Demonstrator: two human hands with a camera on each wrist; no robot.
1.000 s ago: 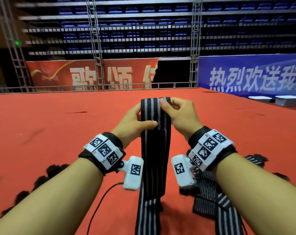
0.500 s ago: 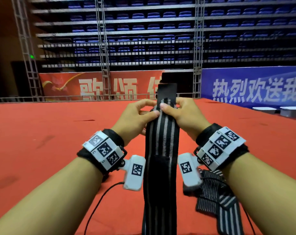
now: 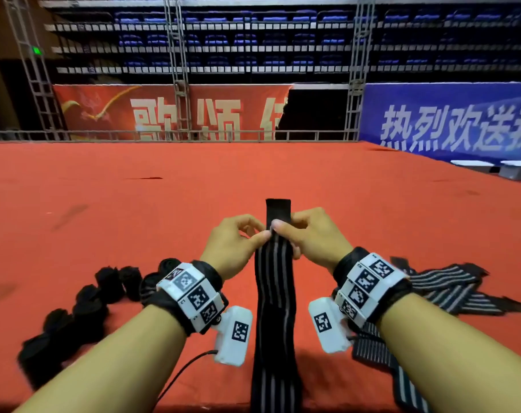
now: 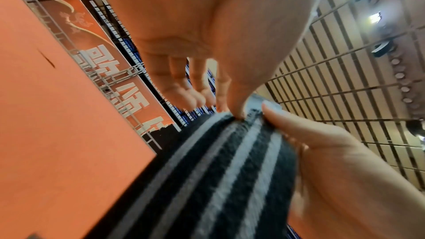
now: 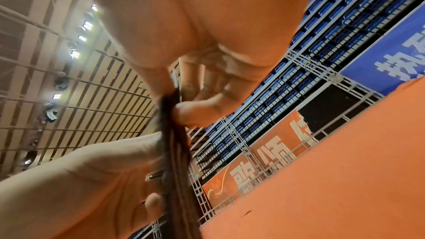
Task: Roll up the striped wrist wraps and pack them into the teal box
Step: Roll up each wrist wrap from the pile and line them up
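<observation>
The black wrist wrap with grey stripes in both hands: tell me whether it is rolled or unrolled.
Unrolled. The black grey-striped wrist wrap hangs as a flat strip, pinched near its top by the left hand and right hand.

I face a red carpeted floor point(image 3: 134, 210), with a red banner point(image 3: 164, 111), a blue banner point(image 3: 450, 120), metal trusses point(image 3: 178, 70) and blue tiered seats point(image 3: 253, 43) beyond.

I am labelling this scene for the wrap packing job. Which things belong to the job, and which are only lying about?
Job:
- striped wrap, pinched by left hand and right hand
- loose striped wraps
- rolled dark wraps

Lying about:
- red carpet
- red banner
- blue banner
- white boxes
</observation>
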